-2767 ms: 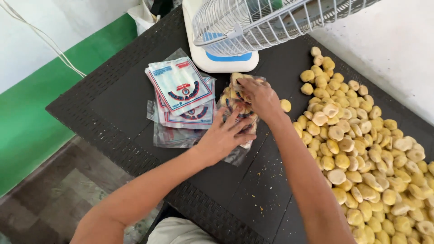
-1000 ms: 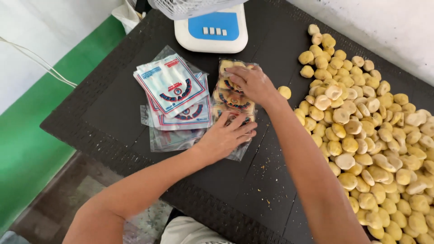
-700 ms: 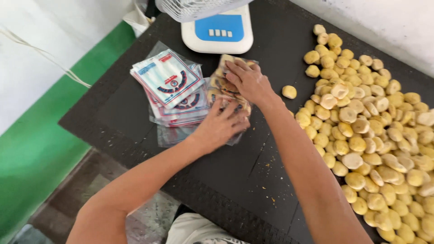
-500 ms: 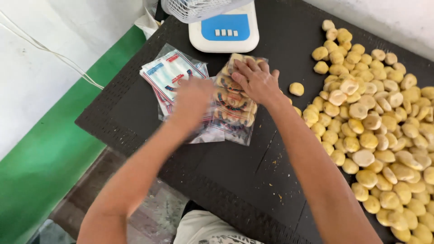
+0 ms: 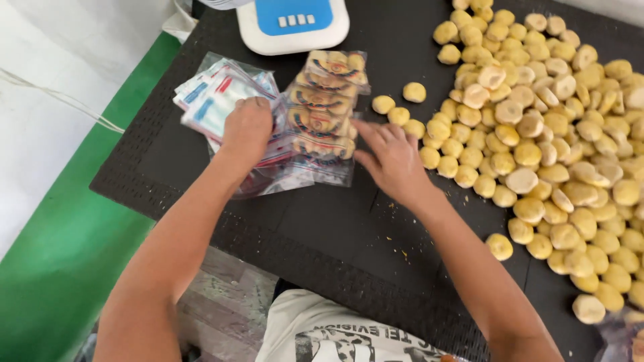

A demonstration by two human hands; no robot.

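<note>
Since a moment ago, the left hand (image 5: 247, 127) has moved over to pinch the empty bags (image 5: 221, 100), while the right hand (image 5: 392, 157), fingers spread, rests beside the filled bag (image 5: 325, 100). Pulling fast could slide the stack off the table (image 5: 335, 221) or bump the cookies (image 5: 537, 134).

yellow biscuits, black table, printed clear bags, green floor strip

round biscuits (image 5: 537, 134) pale to golden yellow, a few cream-white tops; table (image 5: 322, 221) black with a woven mesh-pattern edge, yellow crumbs scattered on it; filled bag (image 5: 325, 110) clear plastic, yellow biscuits showing through under a red-and-blue round print; empty bags (image 5: 215, 100) clear with white panels, blue and red marks; scale (image 5: 293, 23) white body, blue panel, white buttons; floor strip (image 5: 60, 268) bright green beside a white wall (image 5: 47, 74); floor under the table grey-brown wood grain; shirt (image 5: 335, 335) off-white with black print.
</note>
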